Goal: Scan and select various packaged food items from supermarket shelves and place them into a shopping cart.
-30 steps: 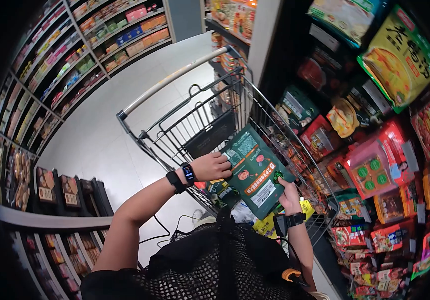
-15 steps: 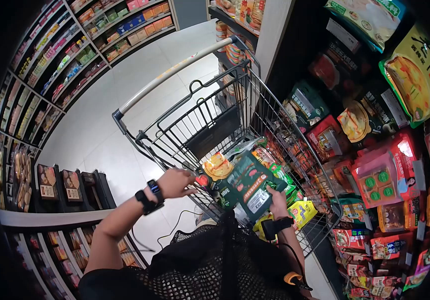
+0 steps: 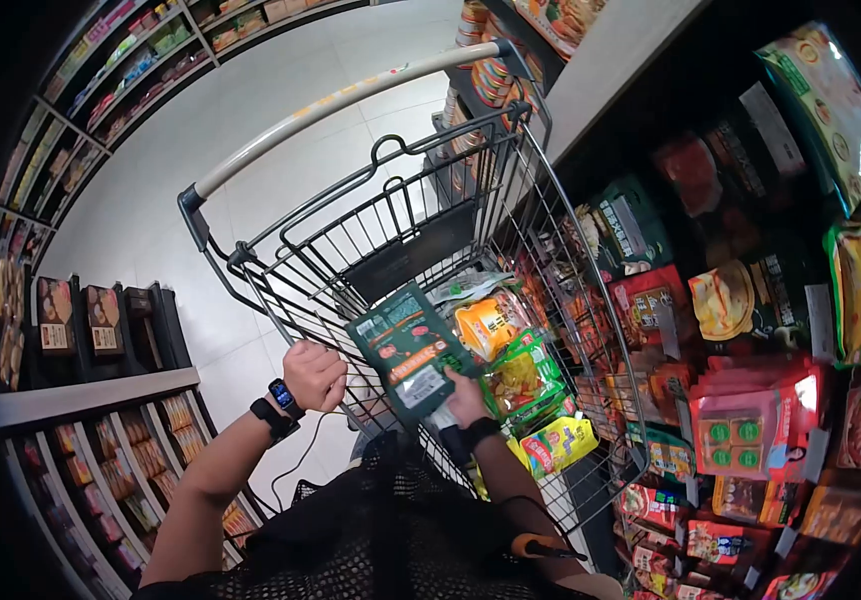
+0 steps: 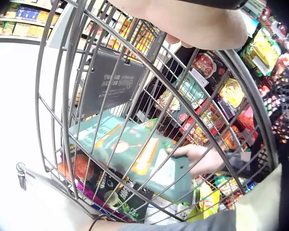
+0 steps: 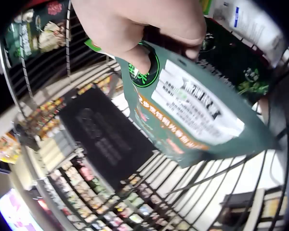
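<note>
My right hand (image 3: 466, 397) pinches one end of a dark green food pouch (image 3: 412, 345), thumb on its printed face. The pouch is tilted inside the shopping cart (image 3: 295, 290), over the other goods. In the right wrist view, the thumb presses beside a round green logo on the pouch (image 5: 183, 106), with the other fingers behind it. My left hand (image 3: 315, 376) grips the cart's side rim with curled fingers. The left wrist view shows this hand (image 4: 197, 24) above the wire side, its fingertips partly hidden.
Inside the cart lie an orange-printed packet (image 3: 490, 325), a green packet (image 3: 525, 378) and a yellow packet (image 3: 558, 445). Hanging food pouches (image 3: 750, 425) line the right shelf close to the cart. A low shelf (image 3: 95, 395) stands at the left, beside the pale floor (image 3: 240, 120).
The right hand has lowered the green pouch into the cart and shifted it left. The left hand has let go of the pouch and moved to the cart's rim. The view has turned.
</note>
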